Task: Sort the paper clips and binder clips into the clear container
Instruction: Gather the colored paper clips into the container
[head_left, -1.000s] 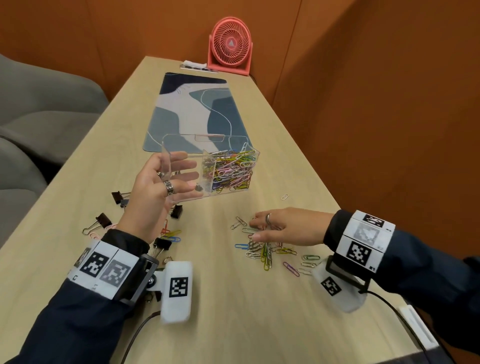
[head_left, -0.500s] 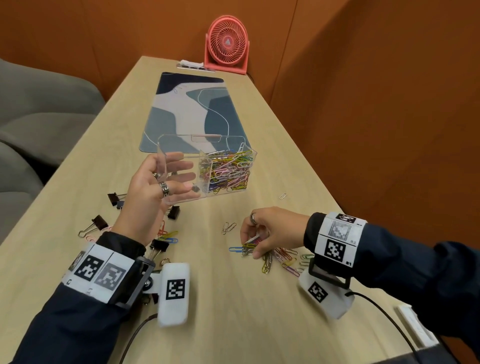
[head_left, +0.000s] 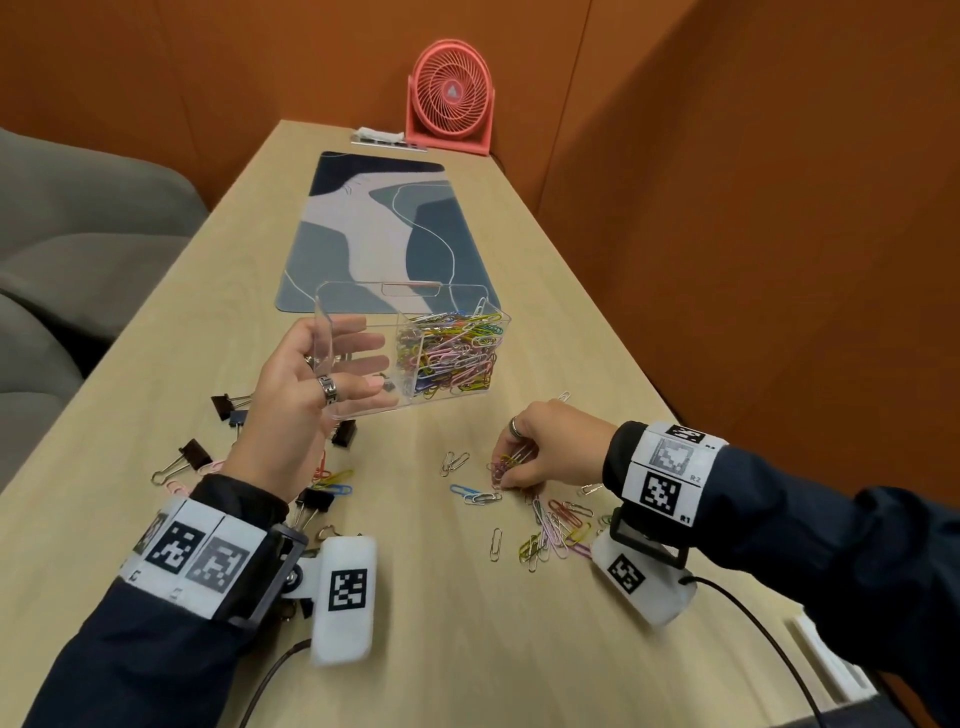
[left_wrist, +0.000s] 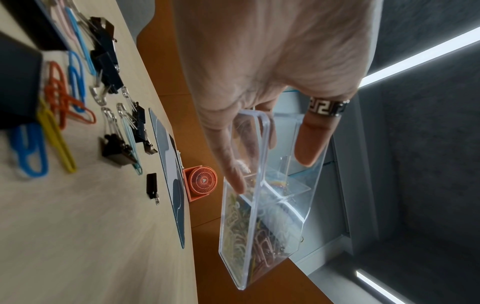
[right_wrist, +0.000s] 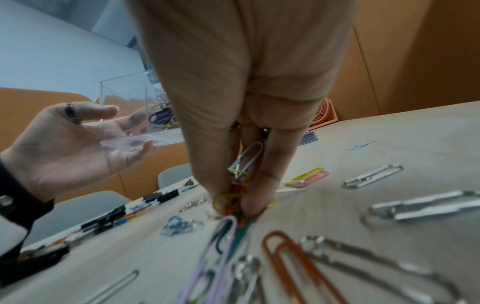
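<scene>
Left hand holds the clear container off the surface, centre of the head frame; fingers wrapped over its near end wall, thumb outside. Its right compartment is packed with coloured paper clips; the left compartment looks almost empty, one small dark item at the bottom.

Right hand, right of centre, fingers narrowed to a pinch on a bundle of paper clips, the fingertips just above the surface. More loose paper clips lie scattered below and beside that hand. Binder clips sit lower left, around and behind my left wrist.

Step in hand, as I judge it: gather this bundle and drop it in the right compartment. To do it well: close the pinch firmly before lifting, since clips hooked together may trail or shed; hold the container level and bring its open top close under the hand.

Views: the right wrist view shows the bundle caught between thumb and fingers, yellow and silver clips among it, which the head view blurs. The left wrist view shows my ringed finger inside the container and the binder clips close up. Only the head view shows both compartments.
</scene>
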